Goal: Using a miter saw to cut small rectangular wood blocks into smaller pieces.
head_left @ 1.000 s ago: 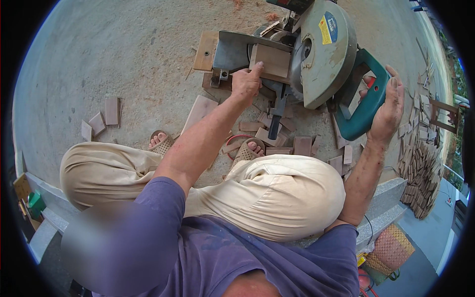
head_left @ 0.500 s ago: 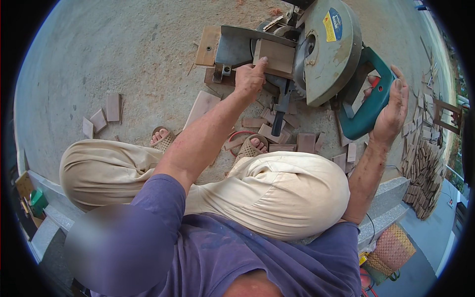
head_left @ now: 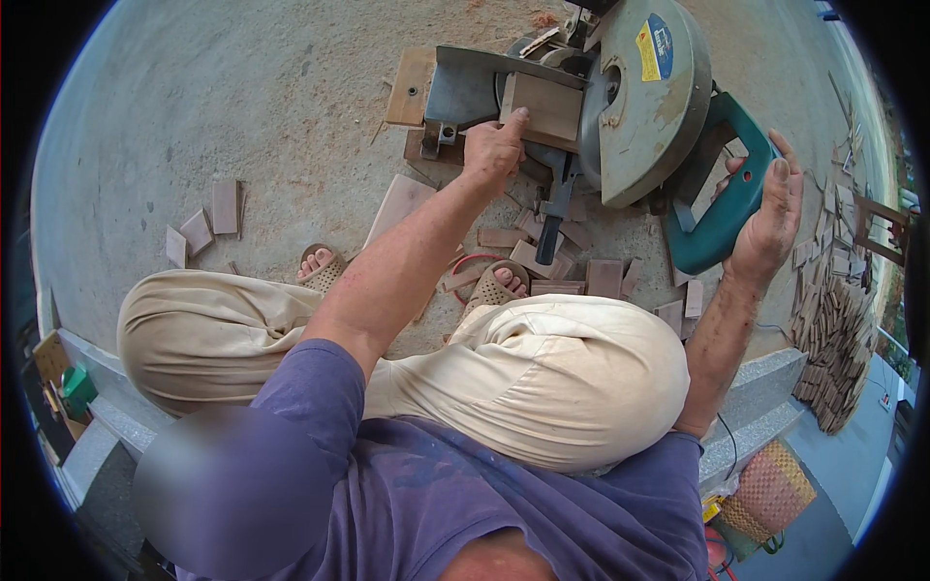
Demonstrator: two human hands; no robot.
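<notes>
My left hand (head_left: 496,147) grips the near left side of a flat wooden block (head_left: 544,105), its thumb on top. The block lies on the bed of a miter saw, against the metal fence (head_left: 467,85). Just right of the block stands the grey round blade guard (head_left: 651,116), with the blade edge beside the wood; its teeth are not distinct. My right hand (head_left: 767,218) is wrapped round the saw's green handle (head_left: 719,218), fingers passing through the loop and partly hidden behind it.
Offcuts (head_left: 605,278) lie scattered below the saw near my sandalled feet. A longer board (head_left: 399,206) rests under my left forearm. Several small pieces (head_left: 225,206) lie at left. A large heap of wood strips (head_left: 835,339) and a woven basket (head_left: 770,489) are at right.
The red trigger inside the handle showed before and no longer does. The blade's teeth, distinct earlier, no longer stand out. Both hands keep their places; the view has shifted slightly.
</notes>
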